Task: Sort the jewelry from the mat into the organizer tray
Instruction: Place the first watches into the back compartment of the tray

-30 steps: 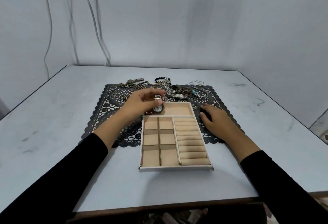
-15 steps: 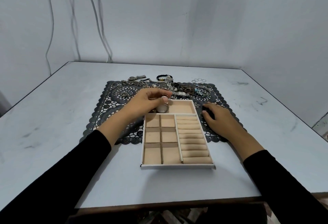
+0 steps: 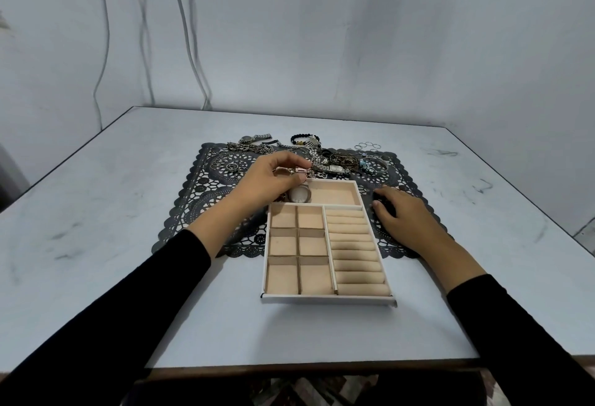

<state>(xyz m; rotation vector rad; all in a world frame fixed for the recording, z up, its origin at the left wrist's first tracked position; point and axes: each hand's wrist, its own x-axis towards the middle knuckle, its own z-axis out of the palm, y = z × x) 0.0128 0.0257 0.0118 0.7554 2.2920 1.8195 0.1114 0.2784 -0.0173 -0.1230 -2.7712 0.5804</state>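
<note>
Now left hand (image 3: 273,177) pinches watch (image 3: 299,195) over tray (image 3: 328,300); right hand (image 3: 402,215) lies relaxed on mat (image 3: 199,199).

Watch (image 3: 299,195): strap largely hidden behind fingers (image 3: 286,161) of left hand (image 3: 267,183); dial markings too small to read.
Tray (image 3: 328,298): far left corner covered by same hand; that end of long far compartment unseen.
Mat (image 3: 199,199): middle hidden beneath tray and both forearms (image 3: 222,222).
Heap of jewelry (image 3: 338,161) along far mat edge: chains and bracelets tangled, separate pieces not tellable.
Small rings (image 3: 230,166) on mat: number uncertain.
Thin hoops (image 3: 367,146) beyond far right mat corner: too small to count.
Right hand (image 3: 399,215): fingertips (image 3: 378,204) lost in shadow against dark mat.
Both sleeves (image 3: 128,325): cut off by bottom edge.
Surface (image 3: 96,212): left and right sides cropped by frame edges.
Beneath near edge: blurred patterned patch (image 3: 306,389), unidentifiable.
</note>
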